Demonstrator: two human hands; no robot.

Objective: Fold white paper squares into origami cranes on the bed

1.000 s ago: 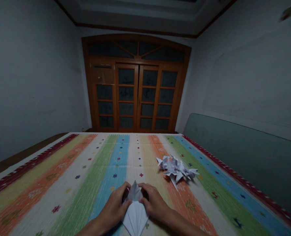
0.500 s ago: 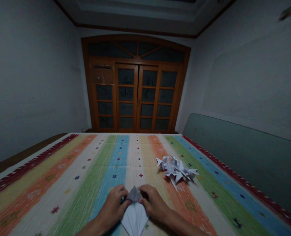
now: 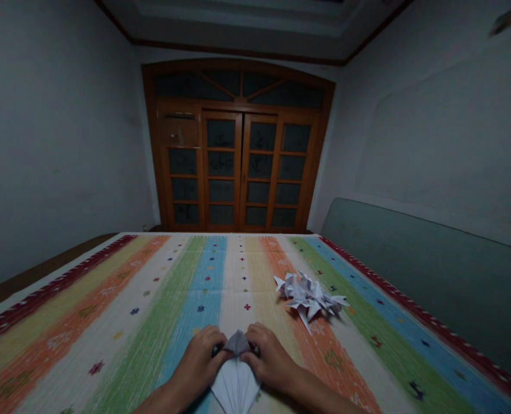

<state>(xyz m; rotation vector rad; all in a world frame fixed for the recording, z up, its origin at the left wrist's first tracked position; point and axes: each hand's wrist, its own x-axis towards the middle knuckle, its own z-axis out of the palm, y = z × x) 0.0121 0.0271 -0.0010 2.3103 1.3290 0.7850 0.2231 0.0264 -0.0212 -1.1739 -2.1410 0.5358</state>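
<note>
A creased sheet of white folded paper (image 3: pixel 237 386) lies on the table at the bottom middle, its narrow grey-looking tip pointing away from me. My left hand (image 3: pixel 203 355) pinches the paper's left edge just below the tip, thumb on top and fingers curled. On the opposite side my right hand (image 3: pixel 269 355) grips the right edge in the same way, its thumb pressed on the paper. Pleat-like creases fan out toward me from between the thumbs. The fingertips under the paper are hidden.
A pile of folded white paper pieces (image 3: pixel 309 299) with pointed ends sits to the right, beyond my right hand. The striped tablecloth (image 3: pixel 121 322) covers the table. A pale green panel (image 3: pixel 411 253) runs along the right side. Wooden glazed doors (image 3: pixel 241 167) stand at the back.
My right thumb has shifted slightly left and down along the paper, and its fingers have closed in nearer the tip. My left hand has barely moved. The paper pile is unmoved.
</note>
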